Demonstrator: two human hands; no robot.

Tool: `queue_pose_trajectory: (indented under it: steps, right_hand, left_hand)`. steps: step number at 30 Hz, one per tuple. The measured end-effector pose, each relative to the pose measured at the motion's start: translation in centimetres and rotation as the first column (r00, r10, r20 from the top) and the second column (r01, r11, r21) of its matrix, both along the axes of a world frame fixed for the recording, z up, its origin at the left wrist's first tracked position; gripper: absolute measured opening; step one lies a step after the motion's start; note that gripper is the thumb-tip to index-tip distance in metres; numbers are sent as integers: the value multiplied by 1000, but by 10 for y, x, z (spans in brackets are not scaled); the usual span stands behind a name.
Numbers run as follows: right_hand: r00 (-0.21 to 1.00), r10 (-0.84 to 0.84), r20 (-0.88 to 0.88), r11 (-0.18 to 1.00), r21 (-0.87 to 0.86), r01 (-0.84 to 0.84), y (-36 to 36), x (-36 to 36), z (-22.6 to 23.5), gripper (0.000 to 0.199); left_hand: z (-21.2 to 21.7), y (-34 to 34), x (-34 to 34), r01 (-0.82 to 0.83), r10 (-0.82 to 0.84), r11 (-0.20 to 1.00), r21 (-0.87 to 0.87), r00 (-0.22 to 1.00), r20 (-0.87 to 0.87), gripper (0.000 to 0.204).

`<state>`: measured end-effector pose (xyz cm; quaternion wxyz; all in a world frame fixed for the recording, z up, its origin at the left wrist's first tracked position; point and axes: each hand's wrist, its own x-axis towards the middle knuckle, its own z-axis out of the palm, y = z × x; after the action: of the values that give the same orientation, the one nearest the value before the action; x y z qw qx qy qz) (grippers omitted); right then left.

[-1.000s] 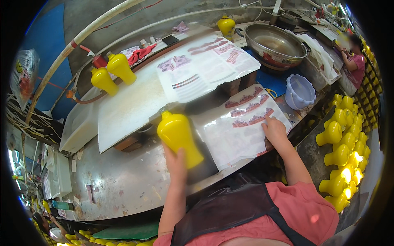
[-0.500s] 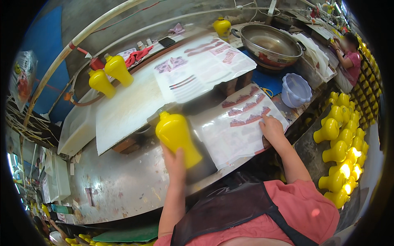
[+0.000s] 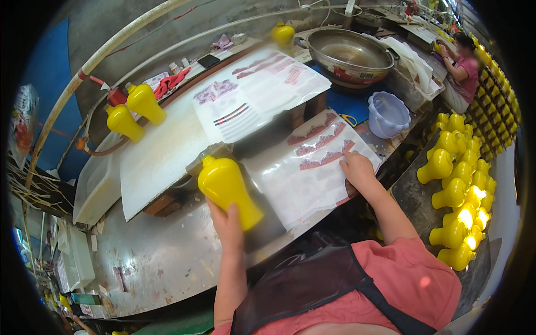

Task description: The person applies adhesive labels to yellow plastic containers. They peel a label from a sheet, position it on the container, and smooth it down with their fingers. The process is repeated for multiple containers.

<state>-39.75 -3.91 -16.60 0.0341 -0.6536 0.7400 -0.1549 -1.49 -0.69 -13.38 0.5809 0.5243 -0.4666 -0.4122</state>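
A glossy yellow bottle-shaped vase (image 3: 226, 187) leans in my left hand (image 3: 225, 223), whose fingers wrap round its lower side above the metal worktop. Its narrow neck points away from me, close to the raised white board. To the right lies a white decal sheet (image 3: 312, 195) with curved red-and-purple strips along its far part. My right hand (image 3: 360, 172) rests on that sheet, thumb and index finger drawn together at the right end of the nearest decal strip (image 3: 326, 158). The strip still looks flat. The other fingers are curled under the hand.
Another printed sheet (image 3: 248, 114) lies on the raised white board (image 3: 159, 162). Two yellow vases (image 3: 146, 104) stand at its far left. A wide metal pan (image 3: 350, 56) and lilac basin (image 3: 388, 115) sit beyond. Several yellow vases (image 3: 449, 192) fill the right side; a person (image 3: 462, 72) works far right.
The whole scene has shifted slightly left in view. My left hand keeps hold of the vase, and my right fingers stay at the end of the same decal strip.
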Motion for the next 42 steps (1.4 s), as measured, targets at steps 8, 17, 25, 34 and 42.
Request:
queue_pose_trajectory:
  steps: [8, 17, 25, 34, 42]
  right_hand:
    - [1000, 3, -19, 1000, 24, -3, -1, -1, -2, 32]
    - [998, 19, -59, 999, -39, -22, -1, -1, -5, 28]
    - [999, 23, -44, 998, -65, -26, -1, -2, -9, 27]
    - [1000, -21, -20, 1000, -12, 21, -1, -2, -6, 38]
    - [995, 56, -80, 998, 11, -55, -7, 0, 4, 42]
  left_hand:
    - [-4, -1, 3, -7, 7, 1000, -13, 1000, 22, 73]
    - [0, 0, 0, -22, 22, 1000, 1, 999, 25, 75]
    - [-7, -2, 5, -29, 28, 999, 20, 999, 45, 75]
    - [-6, 0, 3, 0, -1, 1000, 21, 1000, 24, 69]
    - [-3, 1, 2, -8, 6, 1000, 30, 999, 43, 68]
